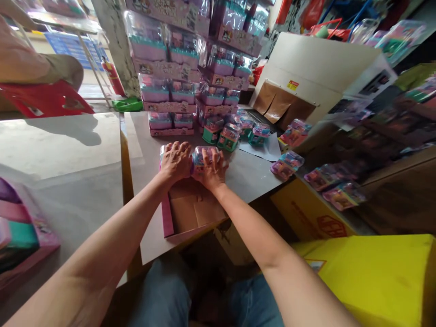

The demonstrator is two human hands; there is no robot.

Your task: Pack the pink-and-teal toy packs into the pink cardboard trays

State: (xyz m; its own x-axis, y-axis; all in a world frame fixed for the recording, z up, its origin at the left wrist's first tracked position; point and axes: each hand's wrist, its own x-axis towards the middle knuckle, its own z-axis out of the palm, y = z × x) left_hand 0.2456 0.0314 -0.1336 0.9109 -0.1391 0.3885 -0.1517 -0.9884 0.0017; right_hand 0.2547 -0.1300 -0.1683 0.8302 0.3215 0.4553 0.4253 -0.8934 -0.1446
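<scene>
A shallow pink cardboard tray (166, 213) with a brown inside lies on the grey table, its near end hanging over the table's front edge. At the tray's far end my left hand (175, 161) lies curled over a small toy pack that it mostly hides. Beside it my right hand (213, 169) is closed on a clear plastic toy pack (200, 156) with pink and teal contents. Both hands press the packs into the tray's far end.
Stacked pink trays of shrink-wrapped toy packs (170, 68) stand at the table's back. Loose teal and pink toy packs (228, 136) lie right of them, more (288, 163) at the table's right edge. A yellow carton (374, 272) sits low right. A filled tray (20, 231) rests at left.
</scene>
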